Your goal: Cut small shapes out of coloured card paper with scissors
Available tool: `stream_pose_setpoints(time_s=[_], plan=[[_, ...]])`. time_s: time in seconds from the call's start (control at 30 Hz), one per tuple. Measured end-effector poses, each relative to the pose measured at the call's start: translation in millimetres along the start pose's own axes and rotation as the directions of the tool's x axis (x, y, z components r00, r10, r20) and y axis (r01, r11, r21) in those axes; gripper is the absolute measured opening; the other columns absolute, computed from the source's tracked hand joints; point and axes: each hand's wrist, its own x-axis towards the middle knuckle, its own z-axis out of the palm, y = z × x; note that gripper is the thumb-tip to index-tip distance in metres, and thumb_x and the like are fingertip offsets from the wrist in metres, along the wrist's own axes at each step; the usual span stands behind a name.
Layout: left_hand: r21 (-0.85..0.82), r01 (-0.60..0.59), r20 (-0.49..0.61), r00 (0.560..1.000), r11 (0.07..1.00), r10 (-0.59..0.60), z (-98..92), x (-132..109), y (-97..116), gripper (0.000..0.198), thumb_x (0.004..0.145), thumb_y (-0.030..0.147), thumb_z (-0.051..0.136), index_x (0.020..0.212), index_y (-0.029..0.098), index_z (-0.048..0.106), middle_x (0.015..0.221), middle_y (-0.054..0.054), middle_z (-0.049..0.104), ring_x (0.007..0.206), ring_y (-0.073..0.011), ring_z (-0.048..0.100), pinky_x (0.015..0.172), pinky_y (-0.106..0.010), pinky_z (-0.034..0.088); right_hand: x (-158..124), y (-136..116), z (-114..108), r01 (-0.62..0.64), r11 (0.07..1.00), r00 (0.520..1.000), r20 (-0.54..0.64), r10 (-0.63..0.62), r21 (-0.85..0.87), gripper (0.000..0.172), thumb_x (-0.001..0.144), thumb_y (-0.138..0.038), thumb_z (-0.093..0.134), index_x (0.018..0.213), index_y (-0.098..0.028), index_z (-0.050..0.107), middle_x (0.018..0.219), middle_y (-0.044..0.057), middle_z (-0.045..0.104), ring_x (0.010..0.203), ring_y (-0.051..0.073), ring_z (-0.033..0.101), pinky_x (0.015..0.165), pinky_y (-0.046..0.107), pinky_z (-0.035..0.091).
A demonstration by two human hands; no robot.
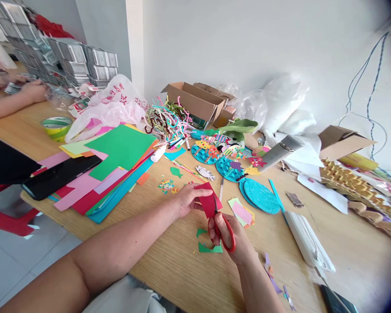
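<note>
Your left hand (186,201) pinches red card (208,208) above the tabletop (169,267), apparently steadying it for the scissors (230,239) clasped in your right hand (241,241).

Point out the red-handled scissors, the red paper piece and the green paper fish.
Red-handled scissors (231,233): head view, handle loop.
Red paper piece (206,203): head view, middle of sheet.
Green paper fish (175,172): head view, body.

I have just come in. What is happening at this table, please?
The left hand holds a red paper. The right hand holds scissors, with their blades at the paper. Green scraps lie near the right hand. A green fish lies beyond the left hand.
</note>
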Motion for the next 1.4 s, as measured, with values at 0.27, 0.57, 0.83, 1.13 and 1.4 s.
stream_pose_setpoints(time_s=[0.27,0.57,0.83,1.13,1.4], plan=[[-0.063,-0.007,-0.040,0.999,0.998,0.005,2.9,0,0,0.043,0.047,0.016,0.080,0.083,0.015,0.057,0.076,0.000,0.064,0.068,-0.0136,0.062,0.061,-0.024,0.046,-1,0,0,-0.019,0.999,1.000,-0.009,0.019,-0.026,0.053,0.076,-0.068,0.051,0.067,-0.015,0.051,0.049,-0.002,0.053,0.037,0.008,0.045,0.038,0.020,0.031],[-0.008,0.045,0.003,0.999,0.999,-0.045,1.3,-2,1,0.033,0.050,0.019,0.078,0.077,0.012,0.061,0.077,-0.004,0.067,0.070,-0.0162,0.063,0.064,-0.027,0.047,-1,1,-1,-0.019,0.998,1.000,0.009,0.019,-0.053,0.051,0.076,-0.067,0.052,0.067,-0.016,0.054,0.050,-0.001,0.054,0.037,0.009,0.045,0.038,0.021,0.032],[-0.045,0.011,-0.016,1.000,0.999,-0.012,1.7,0,-2,0.031,0.047,0.014,0.078,0.074,0.012,0.061,0.072,-0.003,0.066,0.066,-0.0152,0.062,0.065,-0.028,0.048,-1,-5,2,-0.010,0.999,1.000,0.006,0.010,-0.043,0.052,0.074,-0.068,0.053,0.065,-0.016,0.051,0.051,0.000,0.055,0.039,0.009,0.047,0.038,0.021,0.033],[-0.039,-0.007,0.006,1.000,0.999,0.007,4.1,-2,-6,0.029,0.050,0.015,0.077,0.074,0.010,0.062,0.074,-0.006,0.067,0.068,-0.0171,0.063,0.068,-0.032,0.049,-2,-12,6,0.028,0.999,1.000,-0.005,-0.028,-0.029,0.054,0.075,-0.068,0.050,0.068,-0.015,0.053,0.054,0.002,0.057,0.043,0.011,0.049,0.042,0.022,0.035],[-0.013,-0.054,0.008,0.998,0.998,0.054,5.9,-2,-8,0.030,0.050,0.016,0.077,0.075,0.011,0.061,0.072,-0.005,0.066,0.065,-0.0161,0.063,0.064,-0.029,0.048,-2,-11,5,0.034,0.997,0.999,-0.027,-0.036,-0.072,0.051,0.076,-0.066,0.051,0.067,-0.016,0.052,0.054,0.002,0.057,0.044,0.011,0.050,0.042,0.022,0.036]])
